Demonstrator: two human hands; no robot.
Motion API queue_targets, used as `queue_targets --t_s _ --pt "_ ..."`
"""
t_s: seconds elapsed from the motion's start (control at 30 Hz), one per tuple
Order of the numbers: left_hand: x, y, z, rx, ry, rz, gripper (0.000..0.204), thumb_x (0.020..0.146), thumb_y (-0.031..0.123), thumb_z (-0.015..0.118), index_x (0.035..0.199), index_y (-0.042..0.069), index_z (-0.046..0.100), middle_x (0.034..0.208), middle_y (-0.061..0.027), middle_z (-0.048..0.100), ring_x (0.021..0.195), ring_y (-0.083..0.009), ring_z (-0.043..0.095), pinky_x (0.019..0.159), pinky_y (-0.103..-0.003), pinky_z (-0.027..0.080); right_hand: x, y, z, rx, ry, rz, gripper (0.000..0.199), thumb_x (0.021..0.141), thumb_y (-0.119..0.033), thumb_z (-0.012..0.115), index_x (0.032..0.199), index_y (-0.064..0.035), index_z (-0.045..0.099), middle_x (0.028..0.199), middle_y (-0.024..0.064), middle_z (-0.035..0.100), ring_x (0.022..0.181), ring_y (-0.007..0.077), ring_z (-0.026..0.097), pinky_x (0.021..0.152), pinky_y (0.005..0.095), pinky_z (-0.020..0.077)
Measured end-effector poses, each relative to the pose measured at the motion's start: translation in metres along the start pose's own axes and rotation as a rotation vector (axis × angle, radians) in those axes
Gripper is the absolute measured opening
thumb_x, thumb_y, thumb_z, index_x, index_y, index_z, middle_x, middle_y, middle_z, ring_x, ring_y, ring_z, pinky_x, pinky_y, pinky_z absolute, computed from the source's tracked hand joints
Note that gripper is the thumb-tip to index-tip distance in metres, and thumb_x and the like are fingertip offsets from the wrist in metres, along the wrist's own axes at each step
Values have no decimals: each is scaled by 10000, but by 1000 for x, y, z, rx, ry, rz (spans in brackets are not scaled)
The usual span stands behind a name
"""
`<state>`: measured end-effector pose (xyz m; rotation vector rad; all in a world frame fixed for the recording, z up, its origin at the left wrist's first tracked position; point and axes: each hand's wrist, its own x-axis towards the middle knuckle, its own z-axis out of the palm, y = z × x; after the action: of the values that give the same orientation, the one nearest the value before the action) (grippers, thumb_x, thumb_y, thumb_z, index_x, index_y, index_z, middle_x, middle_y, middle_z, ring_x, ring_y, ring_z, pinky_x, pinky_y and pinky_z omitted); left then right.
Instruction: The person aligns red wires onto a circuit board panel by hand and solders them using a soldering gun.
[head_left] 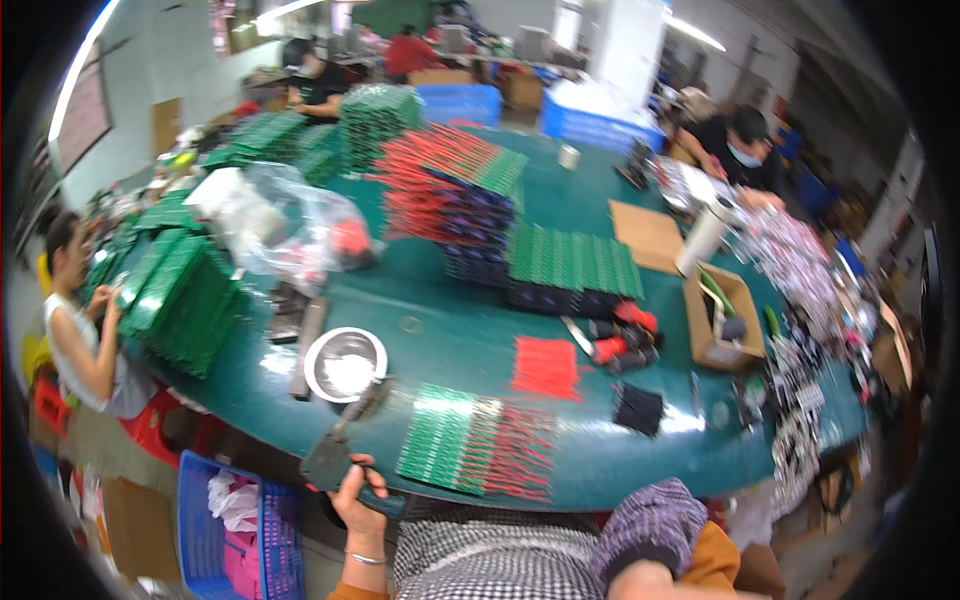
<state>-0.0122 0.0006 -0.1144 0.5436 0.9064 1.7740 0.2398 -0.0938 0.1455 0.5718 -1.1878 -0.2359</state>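
The left hand (358, 497) is seen at the lower edge of the tabletop (450, 340), its fingers clamped around the handle of a dark, blurred tool (345, 440) that is raised slantwise toward a round metal bowl (345, 365). The tool's upper end lies just at the bowl's rim; whether it touches cannot be told. White material is held in the bowl. Just right of the hand, a row of green circuit boards with red wires (480, 442) is laid flat near the table's front edge. The right hand (640, 580) is cut off at the bottom of the picture below a purple patterned sleeve (650, 525), and whether it is apart or closed cannot be told; nothing is seen in it.

Further out, a red flat bundle (546, 367) and a small black pad (638, 409) are set beyond the boards. An open cardboard box (722, 318) stands to the right, and stacks of green boards (570, 262) fill the middle. A clear plastic bag (290, 235) lies at the left. A blue crate (240, 530) stands on the floor at the lower left. Other people are seated around the table.
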Motion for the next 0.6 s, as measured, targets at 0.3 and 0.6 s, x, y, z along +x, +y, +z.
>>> queue_targets --t_s 0.3,0.6 --pt "9 -12 -11 29 -26 -34 297 986 172 642 1183 -48 625 1111 -179 626 675 -161 628 485 -243 511 -159 58 -172 -1175 -784 1193 347 923 88 612 1247 -1 696 1264 181 694 1188 376 650 1036 441 528" --pt "-2 -16 -12 22 26 -34 381 915 117 634 1277 6 588 1070 -199 676 569 -199 601 447 -301 510 -257 75 -244 -1181 -1191 1332 352 911 -23 557 1231 3 700 1208 182 721 1158 362 667 1009 459 540"
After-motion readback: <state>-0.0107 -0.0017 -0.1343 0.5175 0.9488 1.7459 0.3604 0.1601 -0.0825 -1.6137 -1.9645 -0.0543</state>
